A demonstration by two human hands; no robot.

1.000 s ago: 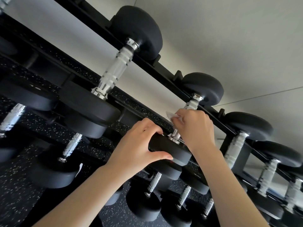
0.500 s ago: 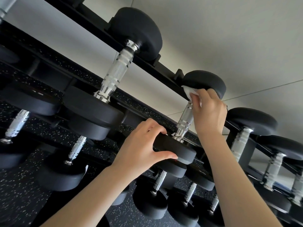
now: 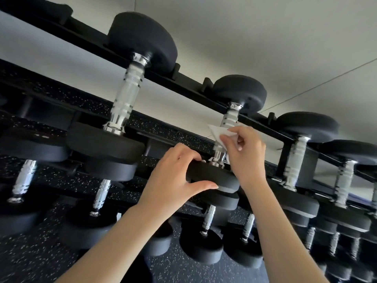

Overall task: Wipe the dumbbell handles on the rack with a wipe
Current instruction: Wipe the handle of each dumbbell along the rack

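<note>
White wipe (image 3: 218, 133): pinched in the right hand (image 3: 245, 154), against the chrome handle (image 3: 225, 135).
Left hand (image 3: 173, 178): curled round the near black head (image 3: 212, 176) of that dumbbell.
Rack (image 3: 183, 86): black rails, dumbbells in tiers.

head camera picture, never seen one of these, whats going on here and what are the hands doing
The picture comes from a camera worn on a person's head, looking forward and down at their own two bare arms. There is no robot. In front of them is a black rack holding rows of dumbbells with round black ends and ridged silver handles. The left hand grips the near black end of one dumbbell on the upper row, as if steadying it. The right hand pinches a white wipe against that dumbbell's silver handle. More dumbbells sit on lower rows, over a dark speckled floor. The pale wall is behind the rack.
</note>
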